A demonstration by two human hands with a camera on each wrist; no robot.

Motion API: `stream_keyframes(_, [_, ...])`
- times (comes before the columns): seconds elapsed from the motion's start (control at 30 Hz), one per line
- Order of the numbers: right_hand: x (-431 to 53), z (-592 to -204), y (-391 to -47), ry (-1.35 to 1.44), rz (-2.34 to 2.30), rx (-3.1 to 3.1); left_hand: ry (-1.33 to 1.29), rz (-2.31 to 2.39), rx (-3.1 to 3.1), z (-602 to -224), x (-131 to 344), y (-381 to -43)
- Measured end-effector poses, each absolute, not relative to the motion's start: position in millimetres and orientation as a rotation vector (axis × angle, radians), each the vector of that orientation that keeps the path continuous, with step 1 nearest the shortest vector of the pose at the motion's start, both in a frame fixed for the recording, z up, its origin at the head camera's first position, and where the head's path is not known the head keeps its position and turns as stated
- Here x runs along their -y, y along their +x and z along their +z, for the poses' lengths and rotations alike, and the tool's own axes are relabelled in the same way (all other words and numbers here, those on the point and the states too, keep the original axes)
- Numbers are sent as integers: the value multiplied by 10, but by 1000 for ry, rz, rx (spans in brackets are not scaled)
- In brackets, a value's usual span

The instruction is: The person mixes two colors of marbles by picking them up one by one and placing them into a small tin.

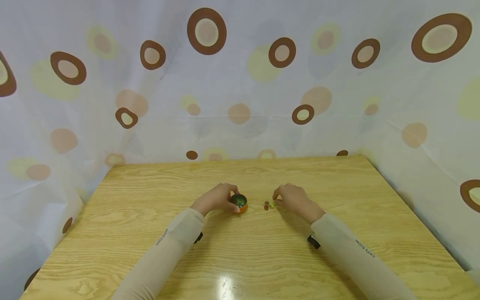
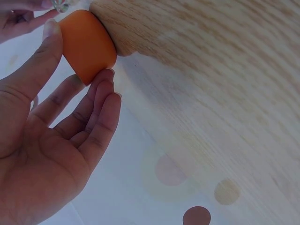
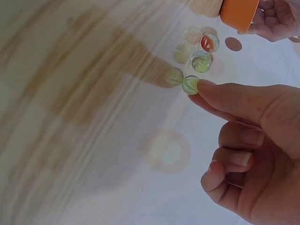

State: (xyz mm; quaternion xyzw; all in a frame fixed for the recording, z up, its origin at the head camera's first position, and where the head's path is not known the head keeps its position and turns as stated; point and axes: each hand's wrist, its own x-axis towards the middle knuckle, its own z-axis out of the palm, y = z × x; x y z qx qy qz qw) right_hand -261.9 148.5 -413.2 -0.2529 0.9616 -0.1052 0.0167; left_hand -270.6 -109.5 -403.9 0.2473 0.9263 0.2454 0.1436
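Observation:
My left hand (image 1: 218, 197) grips a small bowl (image 1: 239, 201), orange outside with a dark green, shiny inside. In the left wrist view, the thumb lies against the rim of the bowl (image 2: 86, 44) and the fingers curl round its far side. To the right of it, my right hand (image 1: 294, 201) pinches a clear glass marble (image 3: 190, 85) with a yellow-green swirl between thumb and index finger, low over the table. Right beside it on the table lie a green-swirled marble (image 3: 201, 62) and a red-swirled marble (image 3: 210, 42). The right hand's other fingers are curled inward.
Both hands work over a glossy wood-grain table (image 1: 255, 258) that reflects the marbles. A white curtain (image 1: 240, 83) with brown, peach and yellow circles surrounds its back and sides. Each forearm wears a light sleeve (image 1: 161, 250) and a dark wrist strap (image 1: 313, 241).

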Motion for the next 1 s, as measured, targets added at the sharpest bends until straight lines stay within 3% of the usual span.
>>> stream_keyframes(1.0, [-1453, -4139, -2638, -775, -324, -2993, 716, 718, -2673, -4020, 1093, -2695])
